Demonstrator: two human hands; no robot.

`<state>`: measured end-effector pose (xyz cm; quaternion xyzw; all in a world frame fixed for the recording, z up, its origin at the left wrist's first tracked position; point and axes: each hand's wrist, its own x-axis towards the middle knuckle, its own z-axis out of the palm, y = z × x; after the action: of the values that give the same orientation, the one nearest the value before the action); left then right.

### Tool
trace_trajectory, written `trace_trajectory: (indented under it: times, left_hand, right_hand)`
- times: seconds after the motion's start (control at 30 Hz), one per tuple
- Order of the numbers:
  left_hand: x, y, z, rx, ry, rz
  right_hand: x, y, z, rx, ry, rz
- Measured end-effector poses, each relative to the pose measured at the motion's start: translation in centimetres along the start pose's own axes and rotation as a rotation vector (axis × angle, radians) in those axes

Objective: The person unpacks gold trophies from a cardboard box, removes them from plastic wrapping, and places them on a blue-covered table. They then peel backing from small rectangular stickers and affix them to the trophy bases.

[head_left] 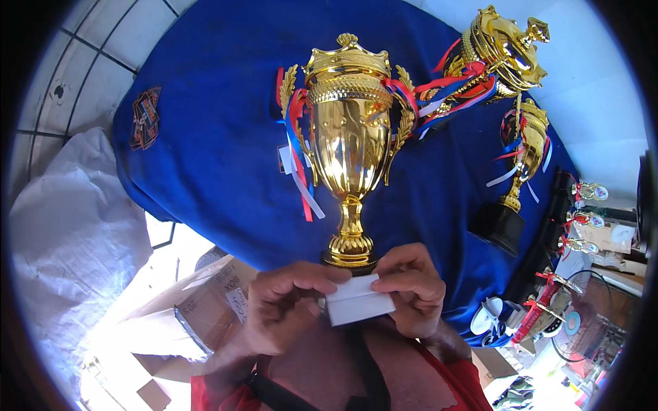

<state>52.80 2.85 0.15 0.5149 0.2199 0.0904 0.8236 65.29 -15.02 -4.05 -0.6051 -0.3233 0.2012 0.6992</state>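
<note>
the person's left hand [291, 301] and right hand [415, 291] pinch a white card [360, 303], apparently folded, in front of a ribboned gold trophy [349, 140] backed by blue cloth [226, 130].

Legible print — letters and digits — marks the brown cardboard box [205, 306].

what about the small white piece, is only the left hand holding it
No, the left hand and the right hand both pinch the small white piece.
</note>
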Motion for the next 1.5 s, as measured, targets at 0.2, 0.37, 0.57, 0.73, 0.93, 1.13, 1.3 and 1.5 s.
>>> trace_trajectory:
  times: [0.2, 0.37, 0.57, 0.73, 0.93, 1.13, 1.3, 1.5]
  left_hand:
    - [1.2, -0.5, -0.4, 0.303, -0.120, 0.132]
    - [6.9, 0.0, -4.4, 0.621, 0.489, 0.475]
    - [19.0, 7.2, -24.3, 1.032, 1.296, 0.503]
    - [20.3, 10.1, -33.4, 1.247, 1.247, -0.173]
    - [20.6, 12.1, -35.1, 1.318, 1.055, -0.453]
    - [21.1, 13.2, -35.0, 1.445, 1.073, -0.412]
    - [22.3, 12.9, -35.5, 1.467, 1.042, -0.307]
    - [21.8, 11.6, -38.9, 1.047, 0.801, -0.146]
  right_hand:
    - [-1.4, 0.0, -0.2, 0.050, 0.074, 0.153]
    - [-1.4, 0.1, 0.9, 0.092, 0.211, 0.216]
    - [-1.1, -1.7, -0.1, -0.169, -0.019, 0.405]
    - [-1.6, -2.5, -0.2, -0.440, -0.023, 0.399]
    - [-4.9, 1.2, -2.1, -0.017, 0.480, 0.360]
    - [-7.9, 3.6, -8.0, 0.199, 0.466, 0.341]
    - [-8.2, 1.8, -3.8, -0.090, 0.314, 0.378]
    - [-4.9, -0.6, -0.3, -0.390, 0.107, 0.298]
